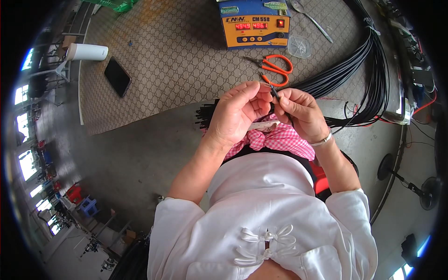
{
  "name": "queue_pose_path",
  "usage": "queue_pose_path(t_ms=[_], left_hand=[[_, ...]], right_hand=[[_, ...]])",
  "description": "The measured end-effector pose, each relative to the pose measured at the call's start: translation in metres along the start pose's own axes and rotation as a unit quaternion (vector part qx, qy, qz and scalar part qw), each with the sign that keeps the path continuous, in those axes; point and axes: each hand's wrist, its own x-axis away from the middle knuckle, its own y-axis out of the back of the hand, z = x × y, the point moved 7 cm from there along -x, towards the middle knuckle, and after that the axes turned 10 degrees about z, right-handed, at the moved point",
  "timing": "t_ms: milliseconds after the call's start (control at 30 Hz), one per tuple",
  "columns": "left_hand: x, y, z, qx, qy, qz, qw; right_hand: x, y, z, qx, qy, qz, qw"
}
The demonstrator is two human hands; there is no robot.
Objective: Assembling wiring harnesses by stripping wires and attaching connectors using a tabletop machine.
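A short stretch of black cable (275, 94) shows between my hands, above my lap at the table's near edge. My right hand (301, 112) is closed around it, thumb and fingers pinching it just below its tip. My left hand (240, 109) is closed in a pinch, thumb against forefinger, right beside the cable's tip. Thin pale strands seem to run from the tip to the left fingertips, too fine to make out well. Just beyond the hands lie orange-handled scissors (278, 70) on the patterned table cover (172, 60).
A blue and yellow powered box (255, 25) with red digits stands at the back, near a clear plastic dish (299, 47) and a spoon (312, 19). A thick black cable bundle (347, 67) curves along the right. At left lie a phone (117, 77) and a white tumbler (87, 52).
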Motion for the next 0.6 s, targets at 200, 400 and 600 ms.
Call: queue_pose_path(t_ms=[200,400,600], left_hand=[[-0.0026,-0.0055,0.0014,0.023,0.003,0.015,1.0],[-0.0039,-0.0002,0.0016,0.017,0.012,0.011,1.0],[-0.005,0.0035,0.0004,0.019,0.029,0.011,0.999]], right_hand=[[0.001,-0.0008,0.0002,-0.017,-0.033,0.022,0.999],[0.0014,-0.0011,0.0003,-0.016,-0.045,0.02,0.999],[0.001,-0.0022,-0.0004,-0.026,-0.055,0.034,0.998]])
